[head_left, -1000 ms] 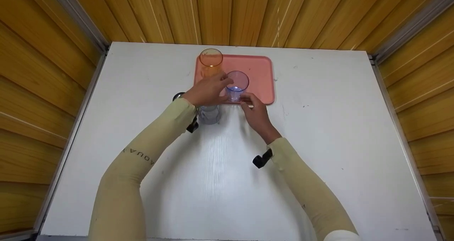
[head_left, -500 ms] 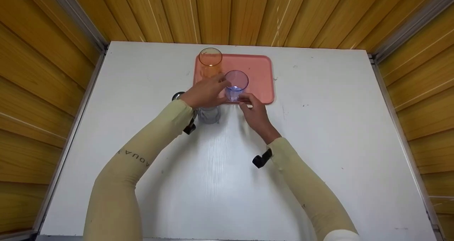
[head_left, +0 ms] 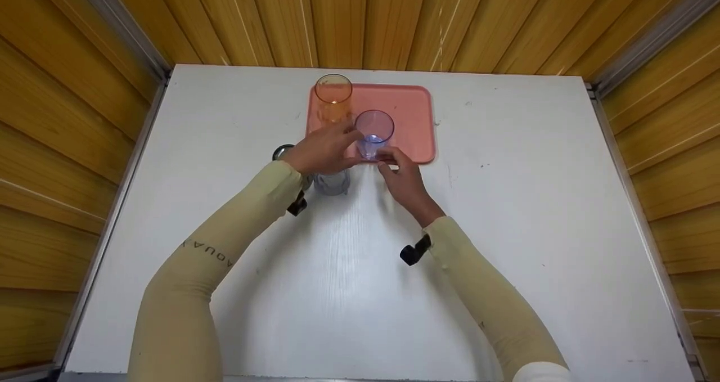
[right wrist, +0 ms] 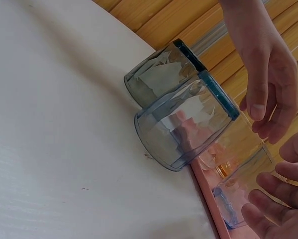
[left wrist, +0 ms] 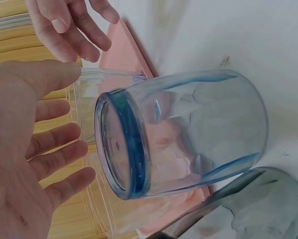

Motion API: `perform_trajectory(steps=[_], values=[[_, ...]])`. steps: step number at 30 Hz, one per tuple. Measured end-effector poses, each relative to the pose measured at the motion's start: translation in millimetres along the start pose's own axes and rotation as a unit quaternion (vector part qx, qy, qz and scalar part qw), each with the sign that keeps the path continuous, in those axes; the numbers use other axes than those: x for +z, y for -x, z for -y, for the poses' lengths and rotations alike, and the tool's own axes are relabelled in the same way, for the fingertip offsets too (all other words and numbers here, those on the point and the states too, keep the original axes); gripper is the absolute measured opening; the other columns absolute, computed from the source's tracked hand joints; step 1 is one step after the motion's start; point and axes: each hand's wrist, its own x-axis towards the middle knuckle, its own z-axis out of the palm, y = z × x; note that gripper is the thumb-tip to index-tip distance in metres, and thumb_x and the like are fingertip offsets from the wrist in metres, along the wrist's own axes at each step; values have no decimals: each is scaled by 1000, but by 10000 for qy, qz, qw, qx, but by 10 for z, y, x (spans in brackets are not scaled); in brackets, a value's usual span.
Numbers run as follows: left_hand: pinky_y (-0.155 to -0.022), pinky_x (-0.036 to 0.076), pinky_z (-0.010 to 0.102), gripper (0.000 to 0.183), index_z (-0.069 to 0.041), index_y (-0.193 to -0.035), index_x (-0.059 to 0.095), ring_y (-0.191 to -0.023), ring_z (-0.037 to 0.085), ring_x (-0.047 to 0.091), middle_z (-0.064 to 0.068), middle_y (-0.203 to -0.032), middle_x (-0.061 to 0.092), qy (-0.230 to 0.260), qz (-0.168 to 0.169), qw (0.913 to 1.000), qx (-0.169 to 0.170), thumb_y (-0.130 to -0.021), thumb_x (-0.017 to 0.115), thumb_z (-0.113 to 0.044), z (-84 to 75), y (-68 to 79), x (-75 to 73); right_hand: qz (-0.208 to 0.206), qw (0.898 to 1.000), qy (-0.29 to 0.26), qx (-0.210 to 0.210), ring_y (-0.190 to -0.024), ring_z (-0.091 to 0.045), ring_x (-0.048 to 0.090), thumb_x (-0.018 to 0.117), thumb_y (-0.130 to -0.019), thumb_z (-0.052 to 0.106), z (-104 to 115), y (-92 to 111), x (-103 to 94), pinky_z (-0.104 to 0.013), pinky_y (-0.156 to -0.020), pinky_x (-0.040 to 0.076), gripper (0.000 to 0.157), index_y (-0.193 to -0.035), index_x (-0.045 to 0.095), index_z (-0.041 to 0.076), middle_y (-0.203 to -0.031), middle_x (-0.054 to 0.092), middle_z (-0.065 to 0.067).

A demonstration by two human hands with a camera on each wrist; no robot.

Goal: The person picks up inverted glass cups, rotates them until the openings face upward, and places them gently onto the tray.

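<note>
A clear glass with a purple-blue tint (head_left: 375,124) stands upright at the front edge of a pink tray (head_left: 413,103). My left hand (head_left: 325,148) is at its left side, thumb and fingers spread apart, fingertips right at the glass. In the left wrist view the fingers of this hand (left wrist: 57,144) look relaxed. From the right, my right hand (head_left: 404,179) reaches to the glass's lower part, its fingers loosely bent and fingertips close against it. The right wrist view shows these fingers (right wrist: 273,199) spread beside the glass.
An orange glass (head_left: 334,98) stands at the tray's back left. On the white table (head_left: 506,213) before the tray stand a clear blue-rimmed glass (left wrist: 199,129) and a dark grey-green glass (right wrist: 156,74), partly covered by my left hand in the head view. Wood-patterned walls (head_left: 360,22) surround the table.
My left hand and forearm have drifted slightly left, fingers covering less of the tinted glass. The right hand and the glasses have barely shifted.
</note>
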Motion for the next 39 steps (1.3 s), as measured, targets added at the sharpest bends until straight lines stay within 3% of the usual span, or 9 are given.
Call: perform_trajectory(steps=[14, 24, 39], values=[[-107, 44, 44, 56, -18, -136, 54, -130, 21, 46, 5, -143, 45, -187, 21, 9998, 18, -87, 69, -40, 17, 58, 10, 185, 9998, 86, 81, -121, -18, 53, 51, -100, 20, 14, 9, 15, -41, -103, 46, 34, -132, 52, 9, -130, 58, -3], [-102, 49, 37, 45, -17, -128, 59, -110, 17, 52, 3, -129, 50, -199, 81, 9998, 20, -89, 68, -38, 23, 99, -8, 195, 9998, 65, 75, -122, -19, 53, 52, -100, 20, 9, 11, 23, -42, -102, 46, 34, -132, 52, 8, -132, 58, -8], [-97, 52, 38, 41, -17, -126, 60, -106, 18, 57, 3, -122, 54, -148, 311, 9990, -300, -89, 69, -33, 28, 179, -12, 171, 9998, 102, 90, -120, -18, 54, 52, -99, 18, -6, 18, 59, -41, -100, 47, 34, -131, 53, 6, -127, 59, -3]])
